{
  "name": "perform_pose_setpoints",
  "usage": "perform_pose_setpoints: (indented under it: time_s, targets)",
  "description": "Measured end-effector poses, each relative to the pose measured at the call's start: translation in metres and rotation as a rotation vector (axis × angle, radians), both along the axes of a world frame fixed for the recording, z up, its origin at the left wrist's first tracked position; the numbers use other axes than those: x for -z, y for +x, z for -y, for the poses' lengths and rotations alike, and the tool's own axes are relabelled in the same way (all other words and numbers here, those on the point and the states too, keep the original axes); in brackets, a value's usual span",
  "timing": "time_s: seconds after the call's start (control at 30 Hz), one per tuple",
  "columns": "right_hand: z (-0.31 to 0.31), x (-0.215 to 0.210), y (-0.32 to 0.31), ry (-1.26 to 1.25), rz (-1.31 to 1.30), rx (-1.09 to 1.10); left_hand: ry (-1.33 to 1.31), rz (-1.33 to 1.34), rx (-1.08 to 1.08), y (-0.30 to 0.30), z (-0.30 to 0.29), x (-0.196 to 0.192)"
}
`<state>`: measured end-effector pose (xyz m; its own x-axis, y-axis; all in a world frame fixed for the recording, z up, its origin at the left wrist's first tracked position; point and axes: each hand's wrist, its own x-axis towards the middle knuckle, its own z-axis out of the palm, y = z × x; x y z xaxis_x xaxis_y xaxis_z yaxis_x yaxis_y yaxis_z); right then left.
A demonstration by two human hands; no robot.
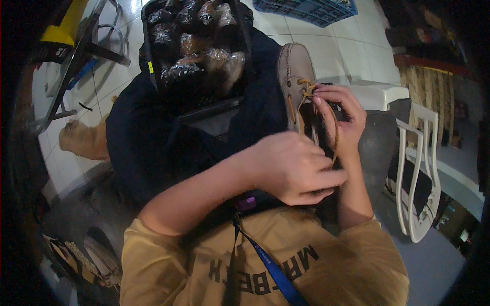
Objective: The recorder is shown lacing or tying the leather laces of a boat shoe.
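Observation:
A taupe boat shoe (297, 64) with stitched moccasin toe points away from me, right of the middle. Its tan leather lace (336, 122) leaves the eyelets, curves past my right hand and runs down to my left fingers. My right hand (344, 112) is at the shoe's throat, with thumb and fingertips pinched on the lace by the knot. Below it my left hand (296, 168) is curled closed around the lace's lower length, slightly blurred. My hands and wrists partly hide the heel of the shoe.
A black crate (190, 113) holds several plastic-wrapped shoes ahead of me. Beyond it stands a blue crate (326, 13) on the tiled floor. White plastic chairs (419, 173) are to the right. A metal frame (76, 64) stands at left; more shoes (94, 255) lie lower left.

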<state>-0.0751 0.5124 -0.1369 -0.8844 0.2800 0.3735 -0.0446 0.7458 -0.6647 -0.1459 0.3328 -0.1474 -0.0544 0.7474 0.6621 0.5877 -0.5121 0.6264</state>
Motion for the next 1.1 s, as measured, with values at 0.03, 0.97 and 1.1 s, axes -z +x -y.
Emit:
perform_pose_setpoints:
  time_s: [0.03, 0.97, 1.1]
  targets:
    - [-0.002, -0.001, 0.002, -0.016, 0.023, 0.008, 0.002, 0.002, 0.000, -0.008, 0.001, 0.001]
    - [-0.006, -0.005, 0.003, -0.023, 0.067, -0.079, -0.033, 0.018, -0.581, -0.069, -0.017, 0.051]
    - [-0.007, -0.001, 0.002, 0.000, 0.066, -0.062, -0.364, 0.695, -0.523, -0.052, -0.015, 0.041]
